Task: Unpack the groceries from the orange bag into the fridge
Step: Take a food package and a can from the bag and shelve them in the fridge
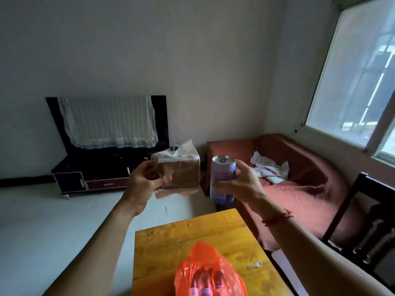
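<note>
A thin orange bag [192, 256] stands open on the yellow wooden table [230, 236] at the bottom centre, with several bottles [205, 280] showing through its plastic. Both my arms are raised above the table. My left hand [143, 184] grips a bagged loaf of sliced bread [183, 171] in clear wrapping. My right hand [237, 184] is closed around an upright pale drink can [222, 169] with a pull-tab top. Bread and can hang side by side in the air, a little apart. No fridge is in view.
A dark TV stand [89, 178] carries a television draped in lace cloth [109, 122] against the far wall. A red-covered sofa [299, 189] with crumpled cloth sits right under a window. A dark wooden chair [367, 221] stands at the far right. A small white object [254, 264] lies on the table.
</note>
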Motion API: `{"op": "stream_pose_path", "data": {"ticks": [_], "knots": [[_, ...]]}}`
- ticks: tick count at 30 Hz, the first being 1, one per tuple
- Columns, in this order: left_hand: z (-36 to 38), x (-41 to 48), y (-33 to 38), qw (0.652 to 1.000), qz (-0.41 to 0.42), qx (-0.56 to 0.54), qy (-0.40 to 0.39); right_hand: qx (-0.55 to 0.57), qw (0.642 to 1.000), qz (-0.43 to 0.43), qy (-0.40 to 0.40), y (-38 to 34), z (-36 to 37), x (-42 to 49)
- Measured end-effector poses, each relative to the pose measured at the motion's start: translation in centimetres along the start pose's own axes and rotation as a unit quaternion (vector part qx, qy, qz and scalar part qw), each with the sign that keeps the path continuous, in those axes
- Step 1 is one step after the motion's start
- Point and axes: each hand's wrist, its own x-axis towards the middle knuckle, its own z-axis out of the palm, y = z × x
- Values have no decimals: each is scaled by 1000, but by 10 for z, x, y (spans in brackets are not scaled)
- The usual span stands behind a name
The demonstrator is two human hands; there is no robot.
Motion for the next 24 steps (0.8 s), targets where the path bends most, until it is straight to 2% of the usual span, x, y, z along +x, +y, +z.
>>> {"op": "stream_pose_path", "data": {"ticks": [6,13,20,24], "knots": [[-6,-7,24,998,50,-23,-28,45,999,-24,-9,-31,-11,0],[-13,-16,33,997,59,-40,-15,70,996,-42,-44,-41,-14,-3],[-32,-42,41,997,57,-31,42,68,991,-65,-92,-49,-4,-6],[-56,-65,48,993,66,-10,100,60,987,-86,-126,-64,21,-8]]}}
